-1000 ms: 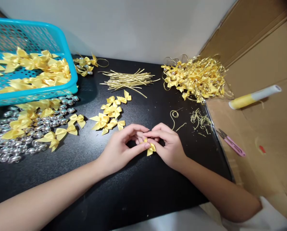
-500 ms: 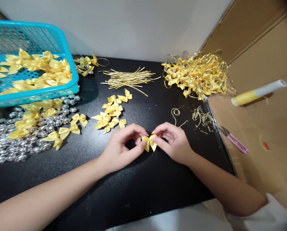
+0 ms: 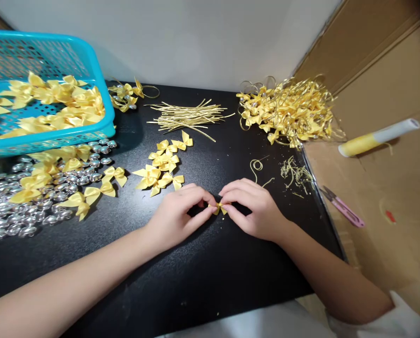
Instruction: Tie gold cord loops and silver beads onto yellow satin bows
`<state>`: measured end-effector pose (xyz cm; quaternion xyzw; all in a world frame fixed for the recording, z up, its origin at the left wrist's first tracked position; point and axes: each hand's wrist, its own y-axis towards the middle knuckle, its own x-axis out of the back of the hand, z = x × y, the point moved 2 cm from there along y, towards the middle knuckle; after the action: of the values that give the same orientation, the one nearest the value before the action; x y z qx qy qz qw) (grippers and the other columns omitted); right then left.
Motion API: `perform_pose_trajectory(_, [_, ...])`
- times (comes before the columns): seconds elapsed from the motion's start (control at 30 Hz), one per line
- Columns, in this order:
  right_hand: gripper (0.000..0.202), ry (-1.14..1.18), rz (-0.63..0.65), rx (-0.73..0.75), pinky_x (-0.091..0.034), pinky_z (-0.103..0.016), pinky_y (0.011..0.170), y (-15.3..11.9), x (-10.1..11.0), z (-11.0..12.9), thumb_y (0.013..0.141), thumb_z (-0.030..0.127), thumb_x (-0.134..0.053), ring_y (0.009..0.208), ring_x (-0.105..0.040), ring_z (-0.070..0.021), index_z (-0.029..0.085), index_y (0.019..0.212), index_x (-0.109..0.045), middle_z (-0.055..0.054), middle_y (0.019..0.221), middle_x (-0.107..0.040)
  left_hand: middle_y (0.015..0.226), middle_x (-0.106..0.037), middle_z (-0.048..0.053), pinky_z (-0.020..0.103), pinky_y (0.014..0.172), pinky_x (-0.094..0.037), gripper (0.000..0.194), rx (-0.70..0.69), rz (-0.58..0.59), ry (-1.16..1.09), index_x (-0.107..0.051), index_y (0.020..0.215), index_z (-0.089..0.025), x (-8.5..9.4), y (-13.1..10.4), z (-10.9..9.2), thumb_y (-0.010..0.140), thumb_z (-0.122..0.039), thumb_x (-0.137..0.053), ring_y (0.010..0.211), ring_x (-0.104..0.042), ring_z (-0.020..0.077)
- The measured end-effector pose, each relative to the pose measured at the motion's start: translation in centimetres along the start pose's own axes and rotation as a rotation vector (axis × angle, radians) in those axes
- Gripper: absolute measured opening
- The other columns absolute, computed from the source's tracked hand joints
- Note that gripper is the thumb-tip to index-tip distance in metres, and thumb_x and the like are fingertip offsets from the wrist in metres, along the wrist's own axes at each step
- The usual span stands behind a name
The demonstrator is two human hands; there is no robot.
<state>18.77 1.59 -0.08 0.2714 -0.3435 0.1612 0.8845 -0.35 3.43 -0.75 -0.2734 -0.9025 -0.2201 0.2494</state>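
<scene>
A small yellow ribbon bow is pinched between my two hands, low over the black table. My left hand grips its left side with thumb and forefinger. On its right side, the thumb and fingertips of my right hand close on it. Much of the bow is hidden by the fingers. Just beyond my left hand lies a small group of loose yellow bows. Behind them is a bundle of gold twist ties.
At left, a blue basket holds yellow bows, with silver beads in front. A heap of bows with gold loops sits at back right. Gold cord scraps, pink-handled snips and a yellow-white roll lie rightward.
The bow has tilted or been pressed lower, so less of its tails shows. My fingers have closed in around it, and the right hand has flattened over it slightly.
</scene>
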Motion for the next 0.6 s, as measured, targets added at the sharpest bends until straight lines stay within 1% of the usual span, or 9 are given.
perform_pose_trajectory(0.1, [0.008, -0.189, 0.032, 0.029, -0.042, -0.034, 0.080, -0.08, 0.02, 0.04, 0.090, 0.018, -0.057, 0.089, -0.060, -0.0178, 0.020, 0.086, -0.062, -0.005, 0.099, -0.070, 0.079, -0.071, 0.002, 0.025, 0.071, -0.049, 0.003, -0.026, -0.020, 0.061, -0.064, 0.086, -0.018, -0.12, -0.07, -0.12, 0.088, -0.017, -0.062, 0.075, -0.062, 0.0143])
perform_pose_trajectory(0.27, [0.011, -0.278, 0.071, -0.009, -0.035, -0.036, 0.083, -0.10, -0.05, 0.13, 0.093, 0.026, -0.056, 0.091, -0.057, -0.0185, 0.019, 0.084, -0.059, -0.005, 0.099, -0.070, 0.078, -0.069, 0.002, 0.027, 0.070, -0.046, 0.006, -0.038, -0.015, 0.141, -0.062, 0.085, -0.019, -0.28, -0.10, -0.07, 0.090, -0.020, -0.060, 0.074, -0.058, 0.0163])
perform_pose_trajectory(0.37, [0.013, -0.255, 0.153, -0.046, -0.032, -0.038, 0.087, 0.02, -0.11, 0.29, 0.094, 0.027, -0.053, 0.095, -0.053, -0.0197, 0.019, 0.085, -0.056, -0.006, 0.102, -0.067, 0.078, -0.067, 0.002, 0.028, 0.070, -0.043, 0.007, -0.030, 0.027, 0.142, -0.060, 0.086, -0.019, -0.40, -0.10, 0.08, 0.092, -0.023, -0.058, 0.074, -0.055, 0.0168])
perform_pose_trajectory(0.47, [0.014, -0.196, 0.241, -0.080, -0.030, -0.039, 0.088, 0.09, -0.07, 0.51, 0.095, 0.024, -0.049, 0.095, -0.050, -0.0197, 0.018, 0.083, -0.051, -0.005, 0.101, -0.064, 0.080, -0.066, 0.002, 0.029, 0.071, -0.041, 0.011, -0.010, 0.082, 0.123, -0.057, 0.085, -0.020, -0.57, -0.08, 0.15, 0.093, -0.026, -0.056, 0.076, -0.053, 0.0177])
perform_pose_trajectory(0.53, [0.014, -0.132, 0.278, -0.087, -0.030, -0.039, 0.088, 0.08, 0.04, 0.65, 0.095, 0.023, -0.047, 0.094, -0.047, -0.0191, 0.019, 0.082, -0.047, -0.005, 0.099, -0.061, 0.080, -0.065, 0.003, 0.030, 0.071, -0.041, 0.014, 0.004, 0.123, 0.098, -0.055, 0.082, -0.020, -0.62, -0.02, 0.05, 0.093, -0.028, -0.054, 0.077, -0.051, 0.0185])
perform_pose_trajectory(0.6, [0.015, -0.013, 0.321, -0.081, -0.033, -0.037, 0.088, 0.07, 0.12, 0.76, 0.096, 0.023, -0.044, 0.093, -0.045, -0.0180, 0.020, 0.082, -0.044, -0.005, 0.097, -0.058, 0.079, -0.063, 0.003, 0.030, 0.071, -0.040, 0.016, 0.007, 0.177, 0.041, -0.053, 0.079, -0.020, -0.57, 0.08, -0.16, 0.093, -0.028, -0.052, 0.076, -0.051, 0.0185])
